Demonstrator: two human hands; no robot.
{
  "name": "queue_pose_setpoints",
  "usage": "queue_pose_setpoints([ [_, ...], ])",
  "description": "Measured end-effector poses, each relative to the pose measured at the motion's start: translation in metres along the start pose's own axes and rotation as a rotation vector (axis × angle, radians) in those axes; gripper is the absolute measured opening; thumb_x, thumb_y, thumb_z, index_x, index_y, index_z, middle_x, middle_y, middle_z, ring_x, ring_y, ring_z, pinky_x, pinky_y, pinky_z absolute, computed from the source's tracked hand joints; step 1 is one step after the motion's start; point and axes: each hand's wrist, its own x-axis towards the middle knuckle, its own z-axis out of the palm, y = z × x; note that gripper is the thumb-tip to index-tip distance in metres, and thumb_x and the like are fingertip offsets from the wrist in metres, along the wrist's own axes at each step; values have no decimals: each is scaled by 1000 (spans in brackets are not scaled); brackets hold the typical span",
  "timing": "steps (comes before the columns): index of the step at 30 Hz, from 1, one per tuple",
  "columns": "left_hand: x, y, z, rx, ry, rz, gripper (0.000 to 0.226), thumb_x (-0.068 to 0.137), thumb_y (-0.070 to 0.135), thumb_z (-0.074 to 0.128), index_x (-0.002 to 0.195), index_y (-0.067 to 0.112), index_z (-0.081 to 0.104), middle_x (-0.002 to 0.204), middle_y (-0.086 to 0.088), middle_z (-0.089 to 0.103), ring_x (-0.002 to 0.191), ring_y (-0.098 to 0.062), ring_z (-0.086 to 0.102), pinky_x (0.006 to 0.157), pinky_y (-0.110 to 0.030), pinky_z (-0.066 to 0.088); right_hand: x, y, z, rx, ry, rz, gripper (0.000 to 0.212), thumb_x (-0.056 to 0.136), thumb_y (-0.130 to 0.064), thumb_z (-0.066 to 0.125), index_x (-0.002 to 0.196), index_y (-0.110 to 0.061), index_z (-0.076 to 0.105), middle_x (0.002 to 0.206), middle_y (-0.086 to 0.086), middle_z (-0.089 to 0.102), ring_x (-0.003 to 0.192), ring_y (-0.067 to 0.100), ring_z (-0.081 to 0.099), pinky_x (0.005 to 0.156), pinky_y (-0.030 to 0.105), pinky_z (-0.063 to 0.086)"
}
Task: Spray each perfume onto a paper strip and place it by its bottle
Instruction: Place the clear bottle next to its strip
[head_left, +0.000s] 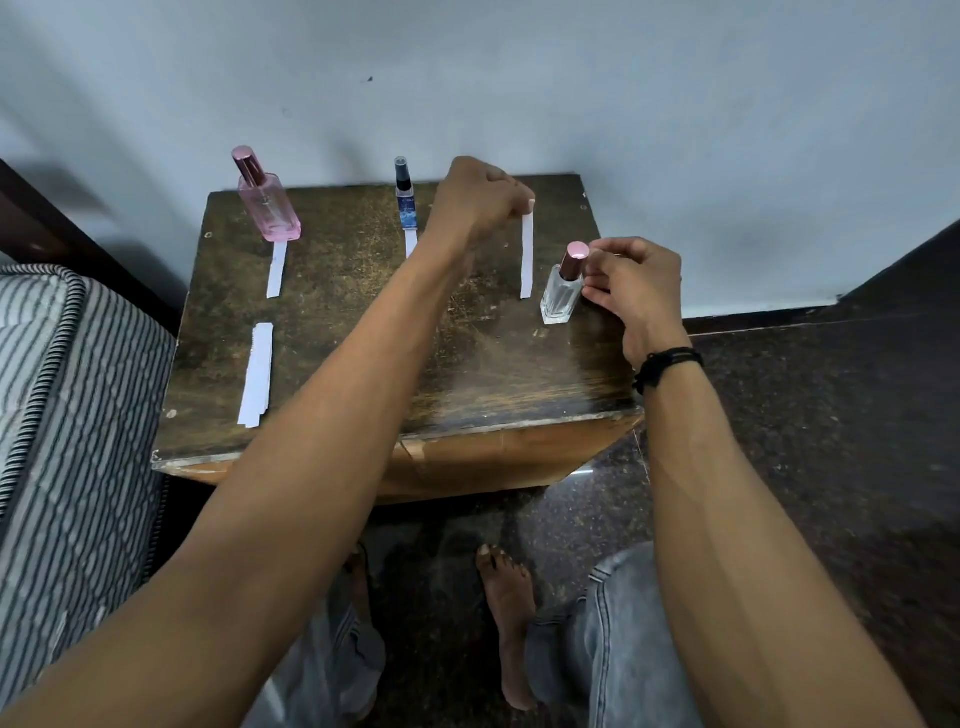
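White paper strip (527, 257) hangs upright, pinched by fingers of the left hand (480, 200), just left of clear rose-capped glass perfume bottle (562, 293), itself held by the nearer right hand (636, 291), fingers curled round it.

Home, most likely a bedroom. Left: edge of a striped quilted mattress (62, 415), with a dark wooden frame (31, 218) beyond it at far left. Small worn wooden tabletop (363, 322) stands against a plain pale painted wall (623, 78) with scuff marks. Dark speckled stone floor (805, 415), dark skirting (753, 315) at right. Near: bare foot (506, 597), jeans (613, 649). Pink perfume bottle (267, 208) on tabletop, a personal toiletry.
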Motion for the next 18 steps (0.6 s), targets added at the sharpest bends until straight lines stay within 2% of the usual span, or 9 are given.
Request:
queue_pose_setpoints([
  [3, 14, 5, 0, -40, -5, -27, 7, 76, 2, 74, 76, 7, 79, 78, -7, 78, 68, -11, 69, 71, -27, 59, 5, 2, 2, 37, -12, -11, 6, 90, -8, 77, 90, -14, 77, 89, 5, 76, 70, 10, 69, 67, 19, 58],
  [6, 25, 7, 2, -83, -36, -73, 7, 77, 1, 77, 75, 7, 78, 76, -9, 75, 64, -14, 66, 66, -25, 55, 13, 2, 4, 70, -14, -28, 9, 88, -6, 77, 88, -14, 78, 87, 4, 78, 68, 11, 70, 66, 19, 57],
  [8, 31, 7, 5, -124, -55, -115, 5, 77, -1, 77, 82, 1, 77, 79, -13, 71, 68, -19, 61, 67, -27, 52, 16, 3, 6, 52, -32, -55, 11, 88, -6, 77, 87, -16, 78, 88, 3, 78, 72, 11, 72, 65, 18, 57],
  [11, 38, 5, 11, -168, -63, -151, 16, 78, -2, 76, 93, -6, 76, 85, -15, 69, 75, -21, 58, 69, -29, 51, 19, 6, 7, 10, -51, -80, 11, 88, -5, 77, 90, -16, 79, 89, 2, 78, 77, 11, 75, 66, 19, 58],
  [15, 45, 2, 17, -154, -53, -146, 14, 78, -4, 75, 92, -4, 77, 97, -18, 76, 77, -19, 67, 70, -24, 55, 22, 9, 6, 1, -59, -88, 11, 87, -4, 78, 93, -13, 79, 94, 5, 77, 83, 11, 74, 67, 19, 58],
  [18, 50, -1, 21, -135, -56, -132, 9, 79, -8, 75, 83, 0, 77, 91, -15, 76, 83, -20, 74, 73, -24, 60, 24, 11, 7, -12, -56, -88, 11, 88, -4, 78, 93, -13, 79, 93, 5, 77, 83, 12, 75, 68, 19, 58],
])
